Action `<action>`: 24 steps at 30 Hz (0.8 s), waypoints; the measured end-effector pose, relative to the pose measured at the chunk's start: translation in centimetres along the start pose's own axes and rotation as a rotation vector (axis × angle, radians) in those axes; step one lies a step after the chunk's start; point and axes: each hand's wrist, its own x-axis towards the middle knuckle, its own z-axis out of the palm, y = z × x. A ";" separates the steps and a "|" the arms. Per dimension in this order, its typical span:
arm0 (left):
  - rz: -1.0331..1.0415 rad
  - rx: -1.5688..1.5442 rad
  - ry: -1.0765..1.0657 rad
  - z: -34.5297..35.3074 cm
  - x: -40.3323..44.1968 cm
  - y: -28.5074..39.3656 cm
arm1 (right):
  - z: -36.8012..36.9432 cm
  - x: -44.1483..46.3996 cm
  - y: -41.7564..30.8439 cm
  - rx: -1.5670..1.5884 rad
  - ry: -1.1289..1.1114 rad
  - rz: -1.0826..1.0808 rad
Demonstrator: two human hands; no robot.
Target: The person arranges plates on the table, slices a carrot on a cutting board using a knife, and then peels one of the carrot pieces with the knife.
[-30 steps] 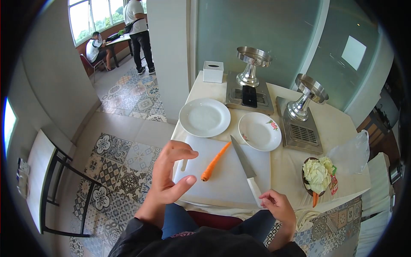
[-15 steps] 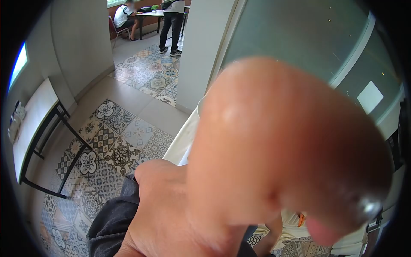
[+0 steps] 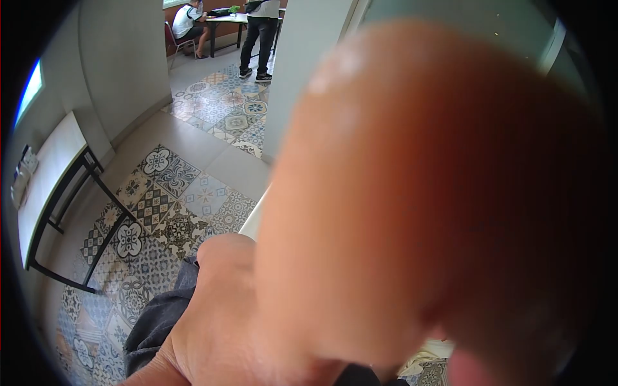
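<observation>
Head view, mostly covered on the right by the left hand (image 3: 360, 212), raised very close to the lens and heavily blurred. Fingers (image 3: 399, 148) apparently bent over, with one pinkish tip low down; cannot tell how wide the spread, or what, if anything, in their grasp. Wrist (image 3: 177, 360) at the bottom edge, just beside dark cloth (image 3: 158, 321). Cannot make out the right hand.

Close beside the left hand in view, a pale table edge (image 3: 255, 222), the rest of that table hidden behind the hand. Carrot and knife, in plain sight on the cutting board a second ago, now out of sight; cannot tell their exact place.

To the left, patterned floor tiles (image 3: 170, 199) and a side table (image 3: 55, 167) with a white top, dark legs and a few small items (image 3: 24, 170) too indistinct to name. Farther back, a seated person (image 3: 188, 24) on a chair (image 3: 172, 45) at a far table (image 3: 225, 18), with a small green plant (image 3: 234, 9) on top. Near that table, a standing person (image 3: 261, 38) in dark trousers, partly cut off by the top edge.
</observation>
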 end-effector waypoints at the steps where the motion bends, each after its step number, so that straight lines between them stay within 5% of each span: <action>1: 0.029 0.000 0.005 -0.1 -0.2 -0.2 | -0.1 0.1 0.0 -0.005 0.015 -0.012; 7: 0.247 0.005 -0.017 -1.7 -1.4 0.8 | -0.5 0.8 0.0 -0.094 0.215 -0.130; 14: 0.399 0.165 -0.321 -5.3 -2.9 -1.7 | 1.5 3.6 1.6 -0.451 0.414 -0.257; 17: 0.153 0.394 -0.402 -8.3 -4.4 -7.0 | 3.0 4.0 1.5 -0.476 0.398 -0.190; 21: -0.519 0.972 -0.245 -8.5 -9.1 -13.3 | 4.4 4.6 1.4 -0.494 0.361 -0.089; 24: -0.661 1.109 -0.335 -9.8 -12.6 -16.7 | 5.1 5.0 1.7 -0.489 0.400 -0.068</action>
